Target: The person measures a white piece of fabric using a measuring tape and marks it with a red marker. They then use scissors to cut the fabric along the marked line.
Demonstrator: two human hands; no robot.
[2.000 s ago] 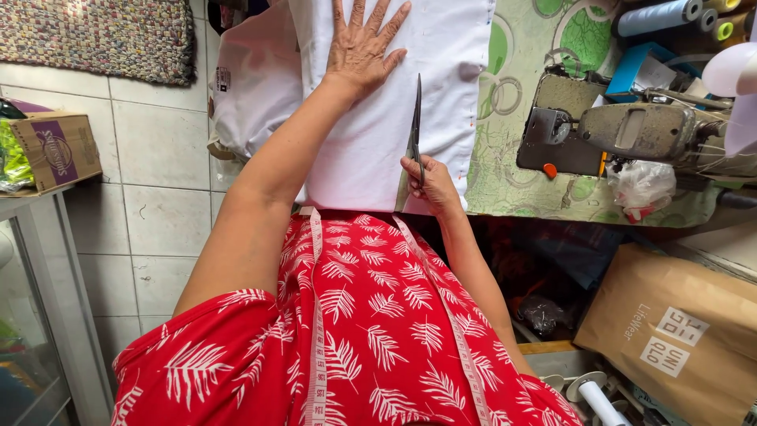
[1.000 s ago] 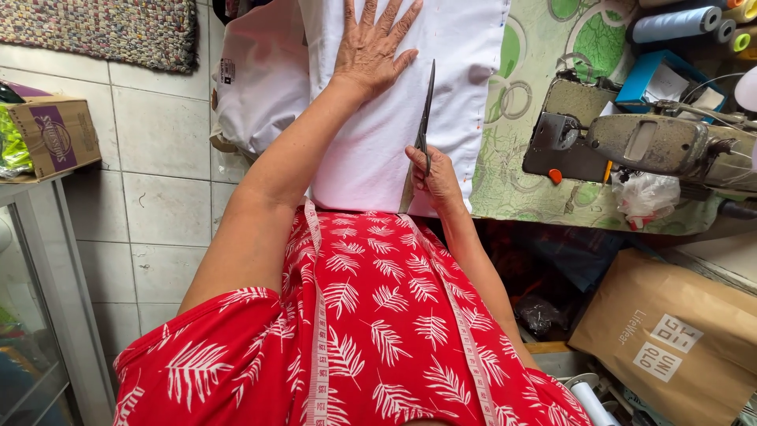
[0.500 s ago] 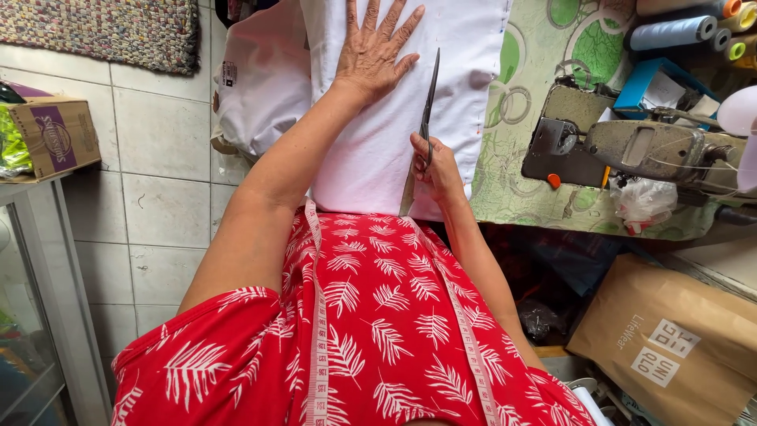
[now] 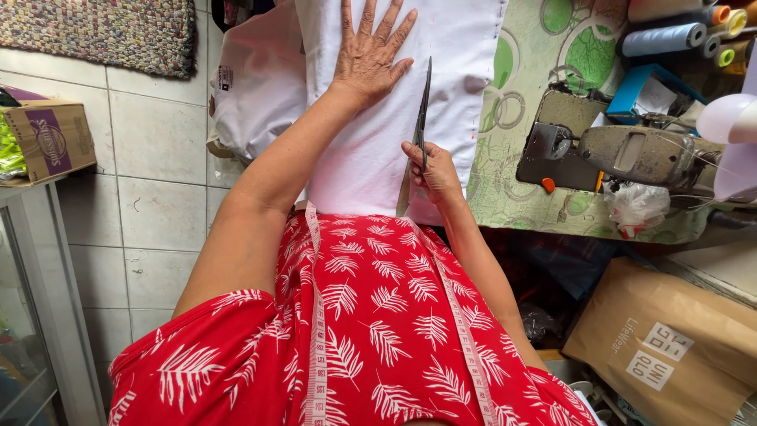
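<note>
Cutting white cloth on the desk.
Left hand [image 4: 371, 55] spread flat on the white cloth [image 4: 465, 47], upper centre; right hand [image 4: 430, 170] grips scissors [image 4: 423, 110] mid-cut, needing steady guidance.

I am noting white fabric [image 4: 371, 158] lying flat, draping over the table edge; dark scissors [image 4: 423, 110] are pointing away, blades upon it.

Pale square floor tiles [image 4: 162, 142] cover the left side, with a woven rug [image 4: 102, 31] at the far left. A glass cabinet [image 4: 27, 315] stands near left. The table [image 4: 544, 47] has a green patterned cover. Light looks soft, perhaps daylight.
</note>
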